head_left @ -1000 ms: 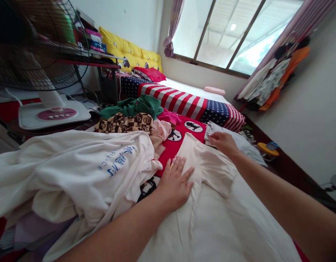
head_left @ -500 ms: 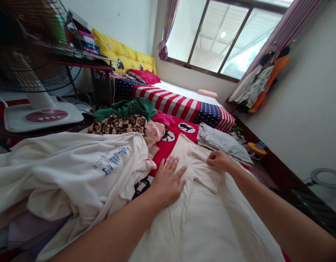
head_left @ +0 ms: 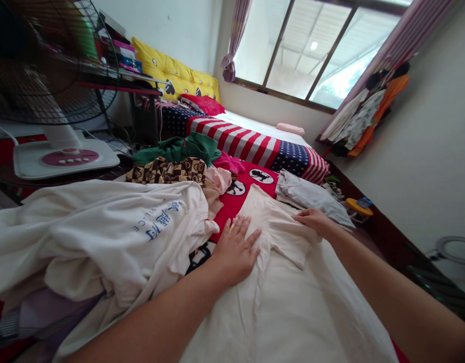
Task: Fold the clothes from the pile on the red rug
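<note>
A cream short-sleeved shirt (head_left: pixel 293 297) lies spread over the red patterned cover (head_left: pixel 232 206), one sleeve folded across its upper part. My left hand (head_left: pixel 238 252) rests flat on the shirt's left side, fingers spread. At the sleeve's far right edge, my right hand (head_left: pixel 313 222) pinches the fabric between thumb and fingers. Left of my left hand is a heaped white garment (head_left: pixel 104 242) with blue lettering. Beyond the shirt, on the right, lies a folded light grey garment (head_left: pixel 311 196).
Green clothing (head_left: pixel 183 149) and a brown checked garment (head_left: pixel 168 171) are piled at the back left. A fan (head_left: pixel 66 151) stands at the left. Behind is a bed with a stars-and-stripes cover (head_left: pixel 240 141). A yellow stool (head_left: pixel 359 206) stands at the right.
My right hand has moved slightly right, drawing the sleeve edge outward. My left hand stays flat on the shirt. The whole view has shifted a little.
</note>
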Action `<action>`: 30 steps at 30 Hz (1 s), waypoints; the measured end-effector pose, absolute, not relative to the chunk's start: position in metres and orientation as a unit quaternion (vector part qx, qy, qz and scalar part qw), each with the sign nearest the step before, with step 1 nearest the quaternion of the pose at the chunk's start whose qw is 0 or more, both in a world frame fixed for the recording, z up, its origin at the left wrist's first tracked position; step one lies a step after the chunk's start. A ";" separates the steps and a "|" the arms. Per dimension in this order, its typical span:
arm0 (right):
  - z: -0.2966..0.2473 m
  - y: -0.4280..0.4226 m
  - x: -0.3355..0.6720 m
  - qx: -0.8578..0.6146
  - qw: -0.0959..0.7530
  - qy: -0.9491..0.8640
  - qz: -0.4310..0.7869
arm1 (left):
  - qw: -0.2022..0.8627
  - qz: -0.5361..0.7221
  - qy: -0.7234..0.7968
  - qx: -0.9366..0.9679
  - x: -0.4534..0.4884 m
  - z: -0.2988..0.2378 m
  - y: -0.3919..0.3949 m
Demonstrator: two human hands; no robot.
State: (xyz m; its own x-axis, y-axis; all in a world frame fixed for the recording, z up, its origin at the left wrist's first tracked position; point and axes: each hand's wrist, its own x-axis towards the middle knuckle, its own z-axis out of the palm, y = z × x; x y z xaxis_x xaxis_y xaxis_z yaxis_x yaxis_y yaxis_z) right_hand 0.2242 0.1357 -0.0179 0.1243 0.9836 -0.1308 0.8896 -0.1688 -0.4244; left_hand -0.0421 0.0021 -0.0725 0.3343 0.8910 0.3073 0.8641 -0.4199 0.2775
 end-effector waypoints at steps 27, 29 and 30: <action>-0.018 0.163 0.138 -0.687 0.145 -0.712 -0.012 | 0.031 0.202 0.540 0.817 -0.042 -0.071 0.003; -0.016 0.146 0.138 -0.667 0.157 -0.728 -0.029 | 0.029 0.205 0.539 0.816 -0.041 -0.072 0.003; -0.018 0.136 0.139 -0.658 0.161 -0.735 -0.037 | 0.029 0.206 0.539 0.816 -0.041 -0.072 0.003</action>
State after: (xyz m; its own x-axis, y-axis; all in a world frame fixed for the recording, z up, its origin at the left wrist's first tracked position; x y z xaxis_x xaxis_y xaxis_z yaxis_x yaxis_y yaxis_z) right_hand 0.1390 0.1358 -0.0183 -0.0826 0.9549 0.2852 0.9790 0.1314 -0.1562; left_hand -0.0414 0.0029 -0.0716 0.3333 0.8918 0.3060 0.8681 -0.4169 0.2695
